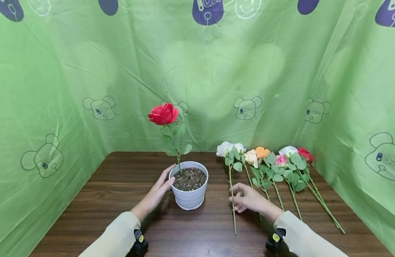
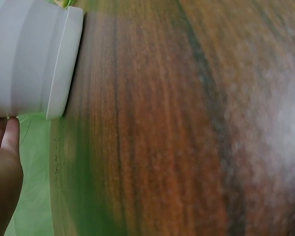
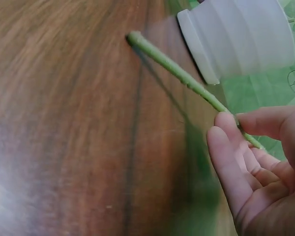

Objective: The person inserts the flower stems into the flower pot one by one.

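A white flower pot (image 1: pixel 189 197) filled with dark soil (image 1: pixel 191 179) stands on the table, and a red rose (image 1: pixel 163 114) rises upright from the soil at its left side. My left hand (image 1: pixel 159 188) touches the pot's left wall with extended fingers; the left wrist view has two fingertips (image 2: pixel 12 129) against the pot. To the right of the pot, my right hand (image 1: pixel 250 200) pinches the green stem (image 3: pixel 177 73) of the leftmost white rose (image 1: pixel 224 149) between thumb and fingers. That rose's bloom points toward the back, its cut end toward me.
Right of my hand several more roses lie in a row: white (image 1: pixel 239 147), cream (image 1: pixel 251 158), orange (image 1: pixel 262 152), pink (image 1: pixel 281 160) and red (image 1: pixel 305 155). Their stems fan out over the brown wooden table (image 1: pixel 120 185). A green printed curtain (image 1: pixel 210 78) encloses the back and sides.
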`<action>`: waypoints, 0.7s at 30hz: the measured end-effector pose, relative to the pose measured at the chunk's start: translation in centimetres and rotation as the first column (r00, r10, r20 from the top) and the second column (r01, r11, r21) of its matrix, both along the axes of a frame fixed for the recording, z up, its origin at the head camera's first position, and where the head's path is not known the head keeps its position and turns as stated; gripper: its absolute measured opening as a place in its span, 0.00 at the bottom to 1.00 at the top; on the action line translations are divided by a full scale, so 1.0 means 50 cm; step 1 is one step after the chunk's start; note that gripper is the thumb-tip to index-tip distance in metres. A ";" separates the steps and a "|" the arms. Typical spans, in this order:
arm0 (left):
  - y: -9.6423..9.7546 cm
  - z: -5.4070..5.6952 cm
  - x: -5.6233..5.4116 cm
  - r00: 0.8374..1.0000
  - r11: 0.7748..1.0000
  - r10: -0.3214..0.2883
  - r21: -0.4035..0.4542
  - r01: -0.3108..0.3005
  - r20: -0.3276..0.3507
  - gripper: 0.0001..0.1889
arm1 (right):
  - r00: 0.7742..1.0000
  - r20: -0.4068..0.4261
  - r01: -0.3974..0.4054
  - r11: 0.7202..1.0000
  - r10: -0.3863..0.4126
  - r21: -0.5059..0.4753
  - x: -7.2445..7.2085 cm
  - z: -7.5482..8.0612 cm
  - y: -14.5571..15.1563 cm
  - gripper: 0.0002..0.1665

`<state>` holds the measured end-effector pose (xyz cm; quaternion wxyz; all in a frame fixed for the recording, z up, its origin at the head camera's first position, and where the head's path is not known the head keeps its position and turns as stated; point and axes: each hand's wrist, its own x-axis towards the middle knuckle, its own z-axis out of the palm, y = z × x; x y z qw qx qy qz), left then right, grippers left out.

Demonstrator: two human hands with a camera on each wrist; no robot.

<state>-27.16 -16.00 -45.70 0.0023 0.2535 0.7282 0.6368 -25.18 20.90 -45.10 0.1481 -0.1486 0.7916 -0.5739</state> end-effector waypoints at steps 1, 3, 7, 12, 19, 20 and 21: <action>0.000 0.001 0.000 1.000 1.000 0.000 0.000 0.000 0.001 0.27 | 1.000 -0.015 0.007 1.000 -0.007 0.000 -0.001 0.005 0.000 0.24; 0.001 0.001 0.001 1.000 1.000 -0.002 0.001 0.002 0.003 0.27 | 0.999 -0.041 0.019 1.000 -0.019 0.000 -0.002 0.015 0.000 0.25; 0.001 0.001 0.001 1.000 1.000 -0.003 0.003 0.003 0.005 0.28 | 0.995 -0.095 0.024 1.000 -0.023 0.009 -0.005 0.036 -0.001 0.26; 0.000 0.000 0.002 1.000 1.000 -0.005 0.010 0.005 0.001 0.27 | 0.987 -0.162 0.028 0.998 -0.019 0.058 -0.013 0.060 -0.004 0.25; 0.000 0.000 0.001 1.000 1.000 -0.009 0.012 0.009 0.003 0.27 | 0.958 -0.281 0.068 0.996 -0.048 0.062 -0.029 0.115 -0.012 0.26; 0.000 0.001 0.001 1.000 1.000 -0.009 0.010 0.009 0.004 0.27 | 0.955 -0.292 0.074 0.996 -0.056 0.050 -0.032 0.124 -0.014 0.26; 0.000 0.001 0.002 1.000 1.000 -0.009 0.010 0.009 0.003 0.27 | 0.950 -0.304 0.078 0.996 -0.064 0.034 -0.035 0.132 -0.017 0.26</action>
